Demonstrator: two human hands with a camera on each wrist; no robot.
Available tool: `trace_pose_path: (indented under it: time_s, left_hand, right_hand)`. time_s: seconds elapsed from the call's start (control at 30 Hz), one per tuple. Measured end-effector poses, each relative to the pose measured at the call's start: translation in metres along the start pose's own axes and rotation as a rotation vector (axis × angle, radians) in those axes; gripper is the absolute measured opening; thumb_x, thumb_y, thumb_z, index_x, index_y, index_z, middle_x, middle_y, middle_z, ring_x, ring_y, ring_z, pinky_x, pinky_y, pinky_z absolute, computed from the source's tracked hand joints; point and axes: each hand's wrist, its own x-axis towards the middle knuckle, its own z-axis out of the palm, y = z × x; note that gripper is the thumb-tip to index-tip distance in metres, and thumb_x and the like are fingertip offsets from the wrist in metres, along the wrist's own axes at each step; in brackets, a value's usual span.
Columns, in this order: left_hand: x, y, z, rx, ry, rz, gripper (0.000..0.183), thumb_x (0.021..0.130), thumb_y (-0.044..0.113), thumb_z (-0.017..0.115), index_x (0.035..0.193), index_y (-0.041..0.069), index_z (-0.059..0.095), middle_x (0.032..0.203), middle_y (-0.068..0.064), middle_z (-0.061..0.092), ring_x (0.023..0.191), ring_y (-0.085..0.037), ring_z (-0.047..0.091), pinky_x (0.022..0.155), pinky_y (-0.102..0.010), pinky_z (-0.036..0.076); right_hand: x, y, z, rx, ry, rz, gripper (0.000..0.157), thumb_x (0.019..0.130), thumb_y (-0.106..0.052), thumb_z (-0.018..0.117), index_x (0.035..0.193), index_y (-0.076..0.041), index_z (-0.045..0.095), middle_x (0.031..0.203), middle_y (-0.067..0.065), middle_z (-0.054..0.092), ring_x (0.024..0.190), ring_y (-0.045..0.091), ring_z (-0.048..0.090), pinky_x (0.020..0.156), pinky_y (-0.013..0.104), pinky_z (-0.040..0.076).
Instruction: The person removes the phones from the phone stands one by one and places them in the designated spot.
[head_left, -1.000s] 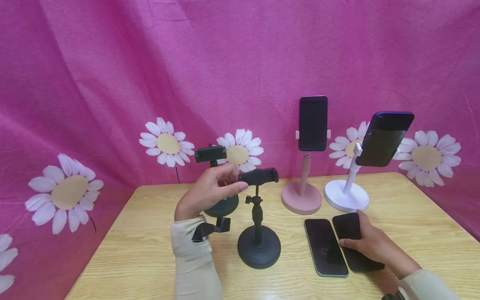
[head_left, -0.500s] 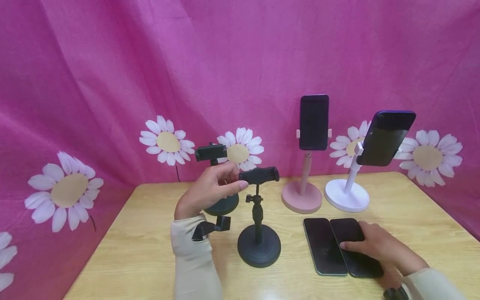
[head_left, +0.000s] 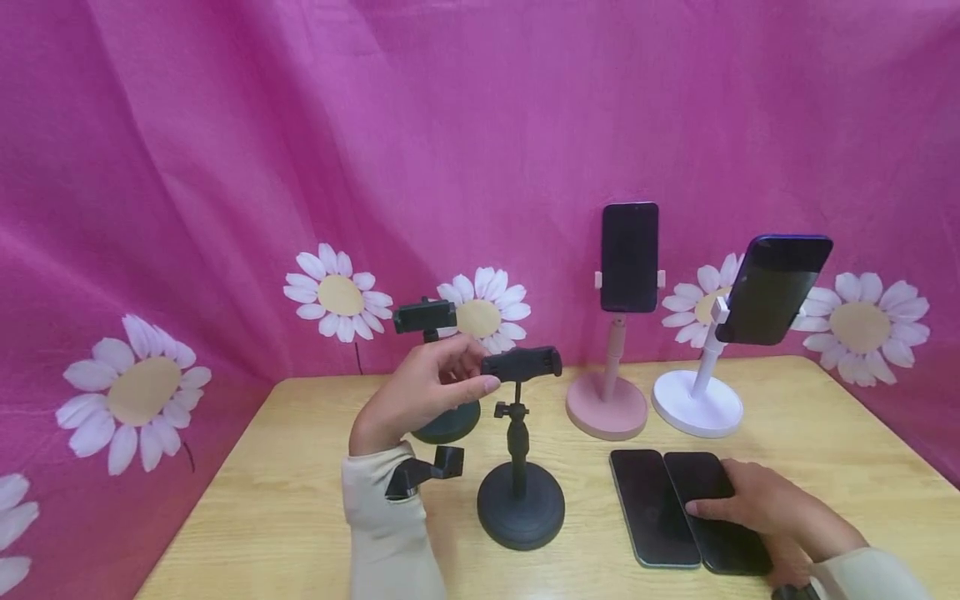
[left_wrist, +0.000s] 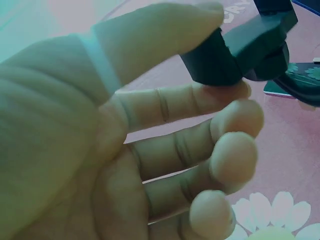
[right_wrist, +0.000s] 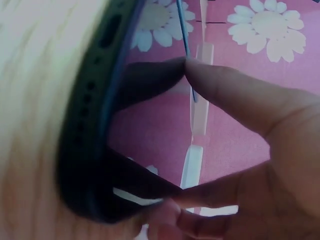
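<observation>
My left hand (head_left: 420, 392) pinches the left end of the clamp on a black phone stand (head_left: 521, 508) between thumb and forefinger. In the left wrist view the clamp's end (left_wrist: 215, 62) sits between those two digits, and the other fingers are loosely bent. At the right, my right hand (head_left: 776, 504) holds a black smartphone (head_left: 731, 546) lying flat on the table, thumb at its left edge and fingers along the right. The right wrist view shows this phone's bottom edge (right_wrist: 90, 105) close up. Beside it lies a second smartphone (head_left: 651, 508) with a pale rim.
Behind my left hand stands another black phone stand (head_left: 425, 317). A pink stand (head_left: 607, 408) and a white stand (head_left: 697, 404) at the back each carry a phone. A pink daisy-printed cloth (head_left: 480, 150) hangs behind the wooden table (head_left: 262, 508).
The phone under my right hand has gone from slightly tilted to flat, alongside the other phone. My left hand keeps its hold on the clamp. The head view has shifted slightly.
</observation>
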Motion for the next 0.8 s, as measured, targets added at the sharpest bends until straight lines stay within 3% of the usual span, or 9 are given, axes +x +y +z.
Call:
trace_pose_path:
  time_s: [0.13, 0.3, 0.5, 0.67, 0.8]
  left_hand:
    - [-0.003, 0.003, 0.002, 0.022, -0.017, 0.004, 0.029, 0.085, 0.027, 0.074, 0.111, 0.018, 0.066, 0.088, 0.002, 0.064, 0.081, -0.016, 0.062, 0.073, -0.036, 0.054]
    - [-0.002, 0.007, 0.005, 0.077, 0.004, 0.059, 0.029, 0.087, 0.019, 0.073, 0.113, 0.011, 0.064, 0.082, 0.002, 0.064, 0.072, -0.016, 0.064, 0.067, -0.031, 0.055]
    - [0.008, 0.007, 0.013, 0.075, 0.107, 0.041, 0.031, 0.088, 0.011, 0.070, 0.118, 0.006, 0.061, 0.072, 0.000, 0.064, 0.057, -0.014, 0.064, 0.058, -0.028, 0.056]
    - [0.023, 0.000, 0.024, 0.019, 0.215, -0.017, 0.032, 0.089, 0.005, 0.068, 0.119, 0.003, 0.060, 0.076, -0.006, 0.068, 0.061, -0.012, 0.067, 0.061, -0.025, 0.057]
    - [0.040, -0.004, 0.030, 0.043, 0.301, -0.056, 0.032, 0.090, 0.002, 0.066, 0.121, 0.000, 0.059, 0.078, -0.009, 0.070, 0.062, -0.012, 0.068, 0.061, -0.026, 0.057]
  right_hand:
    - [-0.007, 0.005, 0.000, 0.026, -0.018, -0.115, 0.079, 0.078, -0.044, 0.077, 0.123, 0.013, 0.047, 0.103, 0.016, 0.064, 0.089, 0.028, 0.059, 0.080, 0.049, 0.050]
    - [-0.008, 0.007, -0.002, 0.046, -0.040, -0.160, 0.075, 0.078, -0.039, 0.078, 0.123, 0.012, 0.047, 0.100, 0.011, 0.064, 0.088, 0.025, 0.060, 0.079, 0.047, 0.050]
    - [-0.006, 0.003, -0.003, 0.034, -0.043, -0.119, 0.080, 0.076, -0.041, 0.079, 0.125, 0.012, 0.046, 0.102, 0.012, 0.064, 0.089, 0.026, 0.059, 0.082, 0.050, 0.050]
    - [-0.004, 0.001, -0.002, 0.035, -0.036, -0.103, 0.084, 0.076, -0.044, 0.079, 0.127, 0.013, 0.045, 0.105, 0.014, 0.063, 0.091, 0.027, 0.058, 0.085, 0.052, 0.048]
    - [-0.003, 0.003, -0.003, 0.046, -0.031, -0.112, 0.084, 0.076, -0.043, 0.079, 0.127, 0.013, 0.045, 0.107, 0.015, 0.063, 0.093, 0.028, 0.058, 0.086, 0.053, 0.048]
